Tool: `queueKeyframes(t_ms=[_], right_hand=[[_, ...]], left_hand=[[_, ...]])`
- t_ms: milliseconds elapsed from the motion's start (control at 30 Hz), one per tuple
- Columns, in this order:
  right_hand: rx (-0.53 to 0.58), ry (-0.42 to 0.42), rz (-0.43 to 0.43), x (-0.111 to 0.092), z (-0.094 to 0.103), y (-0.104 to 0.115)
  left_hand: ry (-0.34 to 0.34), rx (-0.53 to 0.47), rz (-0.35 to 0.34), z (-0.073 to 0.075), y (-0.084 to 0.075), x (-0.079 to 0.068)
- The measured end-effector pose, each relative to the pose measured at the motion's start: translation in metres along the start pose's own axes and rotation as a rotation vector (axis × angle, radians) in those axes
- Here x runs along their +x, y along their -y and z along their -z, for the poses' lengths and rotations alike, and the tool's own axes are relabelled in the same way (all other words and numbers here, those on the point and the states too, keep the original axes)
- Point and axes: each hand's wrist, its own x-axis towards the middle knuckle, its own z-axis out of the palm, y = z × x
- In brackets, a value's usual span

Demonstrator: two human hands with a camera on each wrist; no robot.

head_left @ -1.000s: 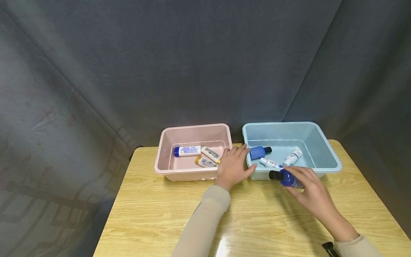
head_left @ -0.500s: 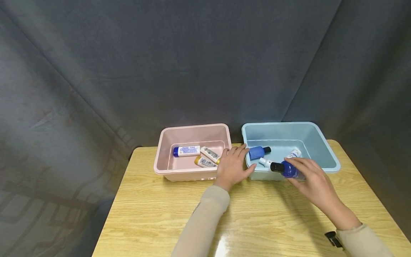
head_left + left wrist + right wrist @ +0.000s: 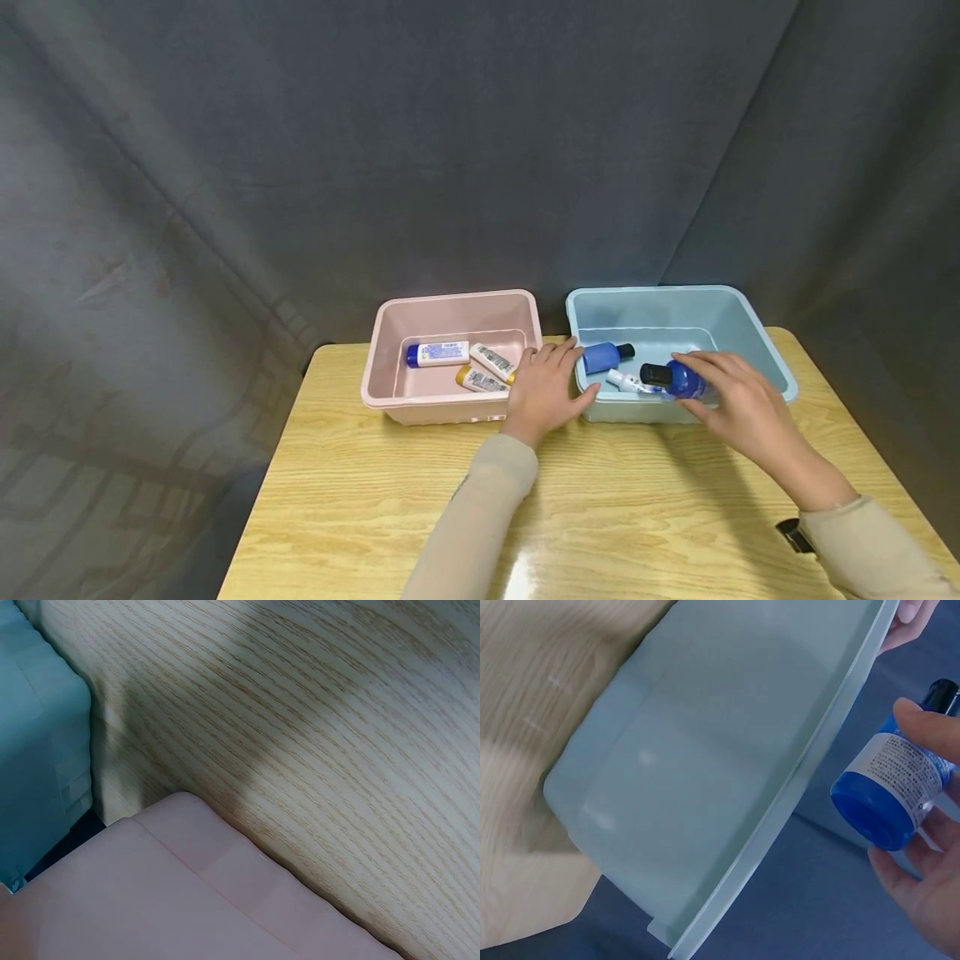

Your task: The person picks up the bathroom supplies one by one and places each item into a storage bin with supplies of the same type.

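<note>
My right hand [image 3: 750, 412] grips a small blue bottle [image 3: 684, 380] with a black cap, tilted over the front part of the light blue bin [image 3: 645, 307]. In the right wrist view, the fingers wrap the bottle [image 3: 892, 776], whose white printed label shows. Between the two bins, my left hand [image 3: 546, 390] rests at the facing rims with fingers extended. Inside the blue bin lie another blue bottle [image 3: 600, 357] with a black cap and a small white tube [image 3: 627, 381]. A white bottle there is mostly hidden behind the right hand.
The pink bin [image 3: 450, 408] on the left holds a white bottle [image 3: 444, 353] with a blue cap and two yellow-capped white tubes [image 3: 483, 381]. Both bins stand at the back of the wooden table [image 3: 360, 508], before a dark grey curtain [image 3: 465, 167].
My right hand has lifted the blue bottle up and forward, from in front of the blue bin to above its front rim. The left hand has stayed in place.
</note>
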Motion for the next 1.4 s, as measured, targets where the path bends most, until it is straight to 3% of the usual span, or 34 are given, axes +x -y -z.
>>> queueKeyframes(t_ms=[333,767,1067,1200,1400], right_hand=[[-0.044,0.034,-0.005,0.007,0.004,-0.013],[-0.095,0.138,-0.127,0.006,0.009,-0.030],[-0.108,0.113,-0.035,0.010,0.006,-0.053],[-0.116,0.168,-0.050,0.013,0.006,-0.061],[-0.100,0.312,-0.160,0.017,0.007,-0.067]], left_hand=[[0.017,0.011,0.006,-0.001,0.000,0.000],[0.024,0.010,0.008,0.001,0.000,-0.001],[0.019,-0.001,0.006,0.000,-0.001,-0.001],[0.024,0.004,0.006,0.001,-0.001,-0.001],[0.022,-0.004,0.004,0.001,-0.001,-0.001]])
